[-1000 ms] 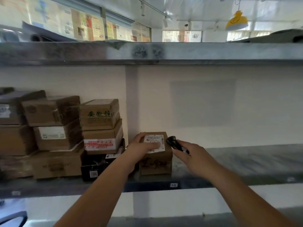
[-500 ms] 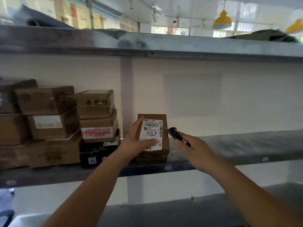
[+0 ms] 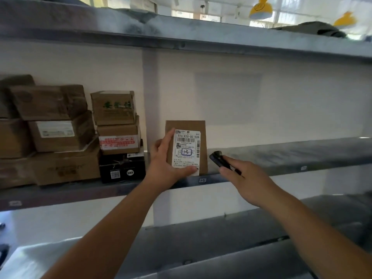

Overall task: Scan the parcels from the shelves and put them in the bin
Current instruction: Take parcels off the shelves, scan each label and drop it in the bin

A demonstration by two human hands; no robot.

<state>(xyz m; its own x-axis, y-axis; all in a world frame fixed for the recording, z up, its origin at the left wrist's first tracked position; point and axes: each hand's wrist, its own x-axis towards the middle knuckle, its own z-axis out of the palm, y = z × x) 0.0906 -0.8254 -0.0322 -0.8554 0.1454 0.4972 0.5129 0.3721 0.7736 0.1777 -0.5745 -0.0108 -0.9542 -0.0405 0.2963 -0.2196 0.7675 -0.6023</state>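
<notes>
A small brown cardboard parcel stands tipped up on the middle shelf, its white shipping label facing me. My left hand grips the parcel, with the thumb along the label's left edge and fingers curled under its bottom. My right hand holds a small black scanner just right of the parcel, its head pointing toward the label. No bin is in view.
A stack of several brown cardboard boxes and a black box fills the shelf's left part. An upper shelf runs overhead and a lower shelf lies below my arms. A grey upright post stands behind the parcel.
The parcel was lying flat on the shelf; my left hand has tipped it upright so the label faces me. My right hand with the scanner stayed beside it.
</notes>
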